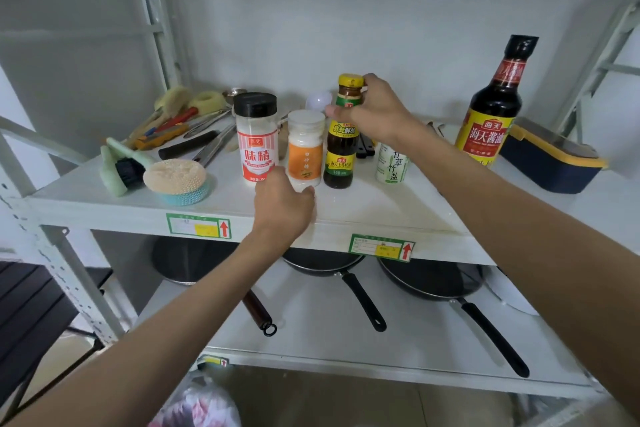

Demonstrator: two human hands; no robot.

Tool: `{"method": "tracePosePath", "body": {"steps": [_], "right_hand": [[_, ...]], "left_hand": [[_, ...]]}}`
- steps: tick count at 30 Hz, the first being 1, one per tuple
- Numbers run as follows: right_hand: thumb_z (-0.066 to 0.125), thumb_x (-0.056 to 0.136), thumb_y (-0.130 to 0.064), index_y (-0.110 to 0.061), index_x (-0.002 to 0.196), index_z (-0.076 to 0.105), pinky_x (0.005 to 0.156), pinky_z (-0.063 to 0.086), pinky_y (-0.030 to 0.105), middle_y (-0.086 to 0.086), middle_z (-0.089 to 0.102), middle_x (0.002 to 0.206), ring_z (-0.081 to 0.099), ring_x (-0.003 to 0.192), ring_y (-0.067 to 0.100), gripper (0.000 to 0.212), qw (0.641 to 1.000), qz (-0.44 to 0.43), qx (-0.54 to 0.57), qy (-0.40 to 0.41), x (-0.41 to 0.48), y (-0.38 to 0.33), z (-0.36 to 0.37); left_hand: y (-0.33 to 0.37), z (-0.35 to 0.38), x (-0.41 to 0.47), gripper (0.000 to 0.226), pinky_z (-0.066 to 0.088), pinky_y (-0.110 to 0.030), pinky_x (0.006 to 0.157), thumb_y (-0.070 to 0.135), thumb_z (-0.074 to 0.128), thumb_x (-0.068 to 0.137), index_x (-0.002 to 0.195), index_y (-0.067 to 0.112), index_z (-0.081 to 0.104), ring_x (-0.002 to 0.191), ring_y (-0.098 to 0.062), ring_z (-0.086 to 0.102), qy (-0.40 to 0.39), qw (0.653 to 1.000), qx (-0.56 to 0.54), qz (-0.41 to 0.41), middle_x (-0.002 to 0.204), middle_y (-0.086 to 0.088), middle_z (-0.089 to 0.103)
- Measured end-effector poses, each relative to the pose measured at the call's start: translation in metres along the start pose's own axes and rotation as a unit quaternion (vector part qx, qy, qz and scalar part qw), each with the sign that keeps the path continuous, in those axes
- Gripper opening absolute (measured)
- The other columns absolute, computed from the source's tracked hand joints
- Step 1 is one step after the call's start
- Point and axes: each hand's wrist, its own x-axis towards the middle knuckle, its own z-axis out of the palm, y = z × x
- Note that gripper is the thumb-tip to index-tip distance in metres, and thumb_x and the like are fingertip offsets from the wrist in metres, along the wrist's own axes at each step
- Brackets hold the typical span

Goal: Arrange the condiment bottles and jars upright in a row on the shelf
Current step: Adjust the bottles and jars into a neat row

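Note:
Several condiments stand upright on the white shelf (pixel 381 208). From left: a black-capped shaker with a red and white label (pixel 257 139), a white-lidded jar with an orange label (pixel 305 149), a dark sauce bottle with a yellow cap (pixel 341 149), and a white salt jar with green print (pixel 391 166), partly hidden by my right wrist. A tall soy sauce bottle (pixel 495 107) stands apart at the right. My right hand (pixel 377 111) grips the neck of the yellow-capped bottle. My left hand (pixel 284 208) rests at the base of the orange-label jar, fingers curled against it.
Brushes, sponges and utensils (pixel 166 149) lie in a heap on the shelf's left side. A navy box with a yellow rim (pixel 550 163) sits at the right. Pans (pixel 429 281) lie on the lower shelf. Metal uprights frame both sides.

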Motion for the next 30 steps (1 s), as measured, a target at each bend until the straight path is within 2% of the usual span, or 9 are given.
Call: {"method": "tracePosePath", "body": {"steps": [3, 5, 10, 13, 17, 23, 28, 30], "right_hand": [[0.077, 0.077, -0.023, -0.008, 0.108, 0.06, 0.081, 0.055, 0.032, 0.007, 0.068, 0.104, 0.066, 0.099, 0.021, 0.038, 1.0, -0.006, 0.001, 0.021, 0.002, 0.002, 0.0], [0.074, 0.08, -0.019, -0.006, 0.108, 0.06, 0.068, 0.049, 0.025, 0.008, 0.066, 0.104, 0.063, 0.095, 0.021, 0.034, 0.999, -0.001, -0.023, 0.034, 0.003, 0.002, -0.004], [0.073, 0.081, -0.019, -0.001, 0.111, 0.061, 0.077, 0.049, 0.029, 0.014, 0.066, 0.111, 0.063, 0.096, 0.023, 0.037, 0.997, 0.005, -0.044, 0.057, -0.004, 0.009, -0.02], [0.073, 0.082, -0.02, -0.002, 0.112, 0.061, 0.07, 0.046, 0.026, 0.013, 0.066, 0.111, 0.06, 0.091, 0.02, 0.037, 0.997, 0.005, -0.052, 0.055, -0.008, 0.014, -0.03], [0.073, 0.081, -0.02, -0.002, 0.111, 0.061, 0.057, 0.04, 0.017, 0.011, 0.065, 0.108, 0.058, 0.088, 0.019, 0.037, 0.997, -0.001, -0.054, 0.052, -0.011, 0.018, -0.037], [0.074, 0.081, -0.023, -0.006, 0.108, 0.062, 0.063, 0.044, 0.021, 0.009, 0.067, 0.107, 0.061, 0.091, 0.02, 0.035, 0.998, -0.007, -0.054, 0.043, -0.009, 0.025, -0.041], [0.075, 0.08, -0.027, -0.011, 0.107, 0.062, 0.061, 0.042, 0.019, 0.004, 0.067, 0.102, 0.062, 0.092, 0.018, 0.034, 0.998, -0.009, -0.051, 0.043, -0.009, 0.031, -0.044], [0.075, 0.079, -0.028, -0.011, 0.108, 0.061, 0.066, 0.046, 0.022, 0.004, 0.067, 0.104, 0.063, 0.094, 0.018, 0.036, 0.997, -0.01, -0.054, 0.045, -0.009, 0.034, -0.044]], "left_hand": [[0.001, 0.012, 0.007, 0.034, 0.045, -0.03, 0.077, 0.018, 0.068, 0.086, 0.117, 0.008, 0.057, 0.104, -0.029, 0.061, -0.004, 1.0, 0.005, 0.006, 0.114, -0.01, 0.064], [0.002, 0.019, 0.01, 0.035, 0.044, -0.028, 0.077, 0.014, 0.069, 0.086, 0.118, 0.01, 0.056, 0.105, -0.029, 0.061, -0.001, 1.0, 0.013, 0.013, 0.116, -0.008, 0.063], [0.007, 0.029, 0.017, 0.038, 0.042, -0.027, 0.078, 0.014, 0.069, 0.087, 0.121, 0.006, 0.052, 0.11, -0.031, 0.06, 0.019, 0.999, 0.032, 0.011, 0.122, -0.012, 0.061], [0.009, 0.031, 0.019, 0.039, 0.044, -0.029, 0.08, 0.018, 0.069, 0.088, 0.12, 0.005, 0.051, 0.111, -0.032, 0.06, 0.032, 0.999, 0.035, 0.002, 0.123, -0.013, 0.061], [0.011, 0.03, 0.025, 0.039, 0.04, -0.028, 0.072, 0.019, 0.071, 0.086, 0.115, 0.0, 0.054, 0.105, -0.034, 0.061, 0.058, 0.997, 0.044, 0.012, 0.116, -0.018, 0.063], [0.01, 0.031, 0.031, 0.028, 0.041, -0.029, 0.068, 0.018, 0.071, 0.086, 0.103, -0.001, 0.06, 0.094, -0.032, 0.063, 0.061, 0.997, 0.037, 0.012, 0.106, -0.018, 0.067], [0.014, 0.039, 0.031, 0.038, 0.043, -0.029, 0.067, 0.029, 0.074, 0.083, 0.106, 0.001, 0.062, 0.092, -0.029, 0.063, 0.048, 0.999, 0.017, 0.019, 0.104, -0.016, 0.067], [0.016, 0.043, 0.029, 0.042, 0.044, -0.029, 0.067, 0.032, 0.075, 0.081, 0.106, 0.001, 0.062, 0.092, -0.029, 0.064, 0.045, 0.999, 0.018, 0.025, 0.104, -0.016, 0.067]]}}
